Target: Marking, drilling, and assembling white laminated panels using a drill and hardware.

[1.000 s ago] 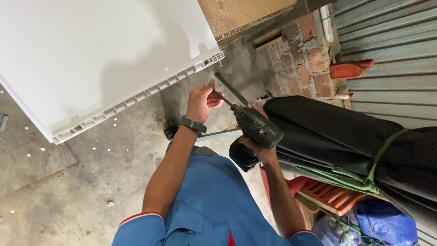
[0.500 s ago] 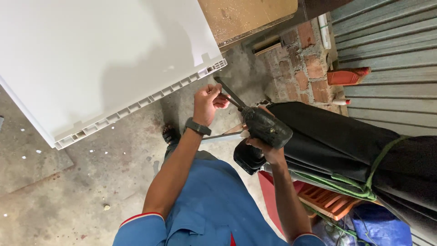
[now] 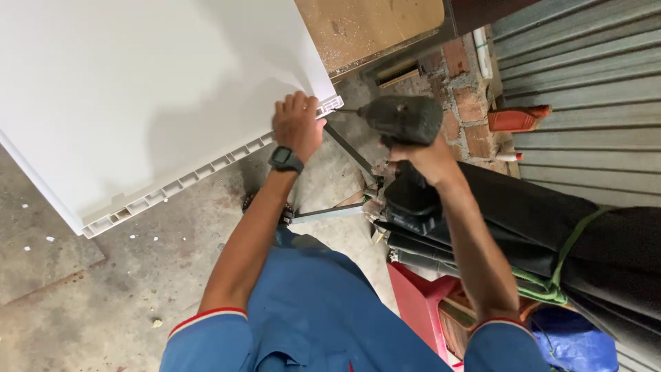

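L hand (image 3: 297,126) on panel (image 3: 138,103), R hand (image 3: 423,157) – drill (image 3: 403,118)
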